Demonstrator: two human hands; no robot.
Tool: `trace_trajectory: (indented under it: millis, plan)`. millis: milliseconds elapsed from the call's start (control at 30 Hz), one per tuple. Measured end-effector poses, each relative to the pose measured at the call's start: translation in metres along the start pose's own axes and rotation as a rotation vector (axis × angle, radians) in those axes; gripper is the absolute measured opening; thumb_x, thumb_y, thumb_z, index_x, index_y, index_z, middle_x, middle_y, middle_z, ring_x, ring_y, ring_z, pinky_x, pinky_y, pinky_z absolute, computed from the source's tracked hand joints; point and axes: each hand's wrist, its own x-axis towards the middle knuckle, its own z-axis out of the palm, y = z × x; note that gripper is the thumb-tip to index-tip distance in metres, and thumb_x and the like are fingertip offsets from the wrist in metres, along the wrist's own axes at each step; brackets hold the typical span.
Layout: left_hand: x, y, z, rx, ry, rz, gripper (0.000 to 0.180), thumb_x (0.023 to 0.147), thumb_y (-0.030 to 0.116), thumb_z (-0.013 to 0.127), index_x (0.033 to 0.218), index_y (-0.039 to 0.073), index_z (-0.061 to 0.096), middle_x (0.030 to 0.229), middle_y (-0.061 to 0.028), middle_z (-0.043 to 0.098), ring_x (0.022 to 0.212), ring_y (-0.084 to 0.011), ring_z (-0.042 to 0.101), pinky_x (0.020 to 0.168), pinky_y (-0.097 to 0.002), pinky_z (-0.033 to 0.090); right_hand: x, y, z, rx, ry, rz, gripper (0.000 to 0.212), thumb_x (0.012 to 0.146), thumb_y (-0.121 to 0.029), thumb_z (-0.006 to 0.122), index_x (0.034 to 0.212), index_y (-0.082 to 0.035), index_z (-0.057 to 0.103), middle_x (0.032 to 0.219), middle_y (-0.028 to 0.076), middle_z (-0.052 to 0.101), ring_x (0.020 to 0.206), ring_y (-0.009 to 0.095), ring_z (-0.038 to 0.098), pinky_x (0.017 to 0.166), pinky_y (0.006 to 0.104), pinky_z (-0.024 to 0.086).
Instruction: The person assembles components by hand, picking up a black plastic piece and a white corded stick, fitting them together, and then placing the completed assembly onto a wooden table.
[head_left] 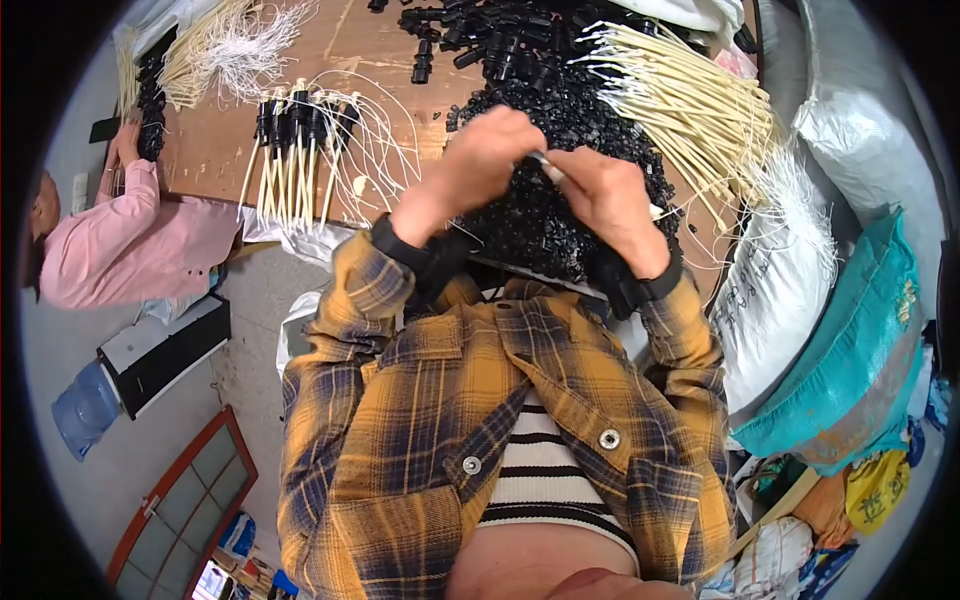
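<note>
My left hand (492,150) and my right hand (607,195) meet above a heap of small black plastic pieces (535,235). Both are closed, with their fingertips pinched close together. Between them shows a small light-and-dark piece (546,163), too small and too covered by fingers to name. On the table to the right of my hands lies a thick bundle of cream-coloured tubes (690,110) with white thread-like ends. Left of my hands is a group of cream tubes with black fittings (295,130), their thin white cords looped beside them.
Black tubular fittings (500,45) are piled at the far side of the brown table (370,45). Another bundle of tubes (235,50) lies at the far left, near a co-worker in a pink top (150,240). White sacks (775,290) and a teal sack (850,340) stand at the right.
</note>
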Motion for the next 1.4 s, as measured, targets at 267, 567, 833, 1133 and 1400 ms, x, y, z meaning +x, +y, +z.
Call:
trace_trajectory:
  millis: [267, 567, 833, 1133, 1400]
  plan:
    - [-0.011, -0.012, -0.001, 0.181, 0.188, 0.113, 0.023, 0.079, 0.0, 0.063, 0.096, 0.015, 0.066, 0.101, 0.0002, 0.068, 0.086, -0.0152, 0.065, 0.08, -0.0345, 0.049, 0.002, -0.007, -0.044, -0.474, -0.098, 0.331, 0.041, 0.072, -0.013, 0.074, 0.112, -0.015, 0.063, 0.089, 0.011, 0.067, 0.064, 0.027, 0.064, 0.054, 0.039, 0.048]
    - [-0.033, -0.039, -0.014, 0.097, 0.039, -0.404, 0.016, 0.086, 0.013, 0.06, 0.101, 0.006, 0.064, 0.074, -0.0061, 0.066, 0.052, -0.0143, 0.057, 0.047, -0.0262, 0.044, -0.015, 0.026, -0.046, 1.504, 0.208, 0.315, 0.009, 0.087, -0.007, 0.06, 0.082, -0.01, 0.066, 0.088, 0.007, 0.066, 0.057, 0.002, 0.042, 0.05, 0.0152, 0.034]
    - [-0.016, 0.004, 0.002, -0.888, 0.117, -0.488, 0.018, 0.079, 0.011, 0.066, 0.094, 0.001, 0.068, 0.071, -0.0017, 0.064, 0.059, -0.0064, 0.054, 0.052, -0.0227, 0.041, -0.001, -0.022, 0.019, 0.156, -0.032, 0.162, 0.025, 0.075, -0.011, 0.075, 0.097, -0.006, 0.065, 0.067, 0.005, 0.059, 0.055, 0.017, 0.056, 0.053, 0.0288, 0.045]
    - [-0.03, -0.011, -0.001, 0.041, 0.137, -0.146, 0.033, 0.074, -0.004, 0.055, 0.105, 0.007, 0.062, 0.086, -0.0128, 0.063, 0.086, -0.0333, 0.061, 0.074, -0.0402, 0.048, 0.003, -0.021, 0.016, 0.082, 0.202, 0.109, 0.012, 0.079, -0.007, 0.067, 0.091, -0.008, 0.069, 0.06, 0.008, 0.06, 0.049, 0.015, 0.057, 0.048, 0.0274, 0.045]
    - [-0.027, 0.003, -0.002, -0.018, 0.043, -0.152, 0.034, 0.073, -0.005, 0.055, 0.104, 0.007, 0.063, 0.088, -0.0121, 0.062, 0.091, -0.0324, 0.06, 0.075, -0.042, 0.048, 0.001, -0.012, 0.026, 0.055, 0.139, 0.089, 0.012, 0.079, -0.007, 0.067, 0.091, -0.008, 0.068, 0.059, 0.007, 0.057, 0.049, 0.015, 0.056, 0.048, 0.0274, 0.043]
